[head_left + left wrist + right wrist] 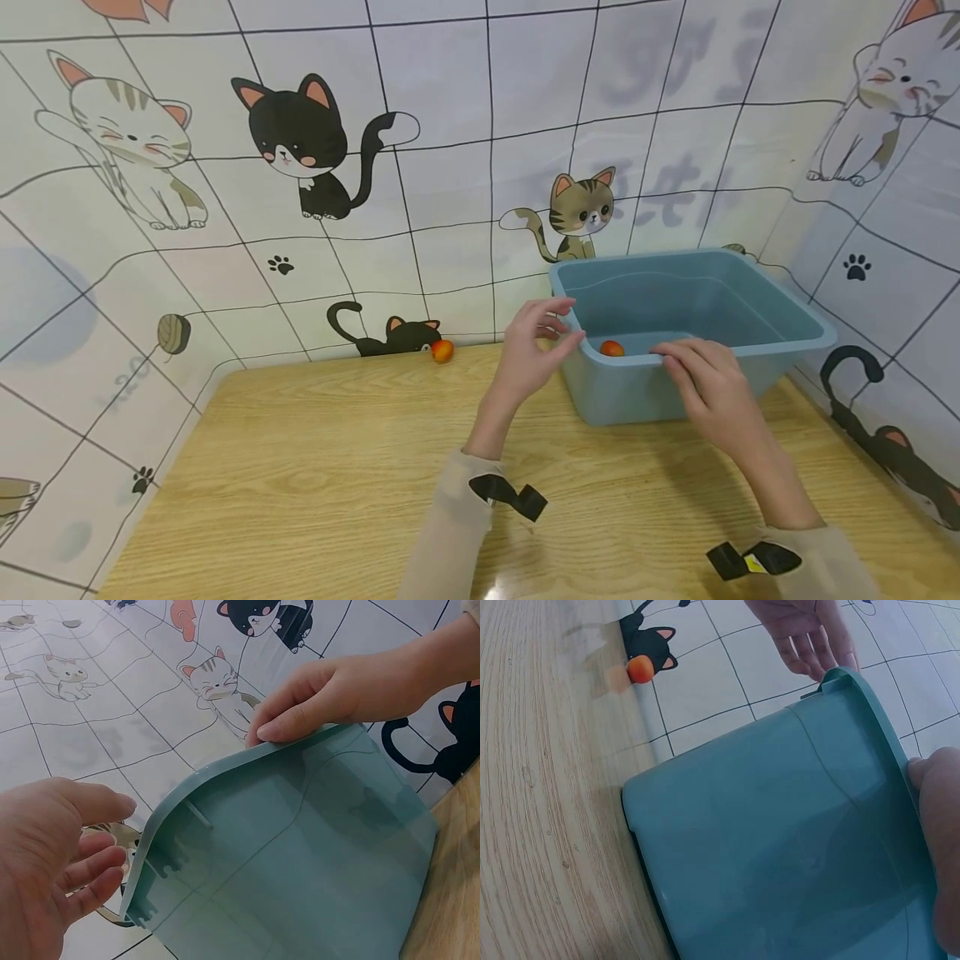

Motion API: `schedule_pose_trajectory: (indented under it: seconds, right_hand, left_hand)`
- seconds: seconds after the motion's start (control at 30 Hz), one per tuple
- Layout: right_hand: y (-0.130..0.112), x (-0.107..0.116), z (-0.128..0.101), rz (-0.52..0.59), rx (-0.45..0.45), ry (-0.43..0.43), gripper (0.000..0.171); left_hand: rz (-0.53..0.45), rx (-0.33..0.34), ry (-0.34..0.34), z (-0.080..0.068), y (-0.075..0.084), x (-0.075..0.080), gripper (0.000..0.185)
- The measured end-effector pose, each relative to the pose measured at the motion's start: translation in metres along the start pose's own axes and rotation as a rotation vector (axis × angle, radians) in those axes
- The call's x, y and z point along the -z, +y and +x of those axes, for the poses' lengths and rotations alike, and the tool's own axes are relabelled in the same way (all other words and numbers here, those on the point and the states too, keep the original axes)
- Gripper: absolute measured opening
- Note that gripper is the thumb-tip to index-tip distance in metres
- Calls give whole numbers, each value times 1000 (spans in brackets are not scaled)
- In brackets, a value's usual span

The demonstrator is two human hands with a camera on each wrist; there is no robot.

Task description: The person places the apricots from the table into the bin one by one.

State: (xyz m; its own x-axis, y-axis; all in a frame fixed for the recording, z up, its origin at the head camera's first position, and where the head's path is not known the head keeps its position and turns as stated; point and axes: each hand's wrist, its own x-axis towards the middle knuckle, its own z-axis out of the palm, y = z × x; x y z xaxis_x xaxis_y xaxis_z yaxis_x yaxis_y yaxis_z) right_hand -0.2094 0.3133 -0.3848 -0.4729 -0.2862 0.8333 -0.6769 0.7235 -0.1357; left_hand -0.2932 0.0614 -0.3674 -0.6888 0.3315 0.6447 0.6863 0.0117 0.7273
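Observation:
A blue-green plastic tub (630, 392) stands on the right part of the wooden table, against the patterned wall. My right hand (708, 392) holds its front rim, fingers reaching over the edge and thumb on the near side. My left hand (532, 346) is beside the tub's front left corner, fingers loosely bent and spread from the thumb, with the fingertips right at the rim. Inside the tub, near that corner, lies a small round orange-red ball or fruit (612, 348), partly hidden by the front wall. A similar orange-red one (442, 351) sits on the table's back edge.
The pale wood table (322, 467) reaches back to a wall covering (450, 192) printed with cats and grid lines. The covering also runs along the left and right sides. Each sleeve carries a black strap (510, 496) at the wrist.

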Motion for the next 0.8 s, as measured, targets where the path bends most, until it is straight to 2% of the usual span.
schedule_pose_trajectory:
  seconds: [0.5,0.8]
  right_hand:
    - [2,-2,-2,7,-3,8,40]
    - [5,-3,-2,-5,3,16,47]
  left_hand:
    - [17,19,90,-3,-15,23,43]
    - [63,57,93,-7,-24,40,42]
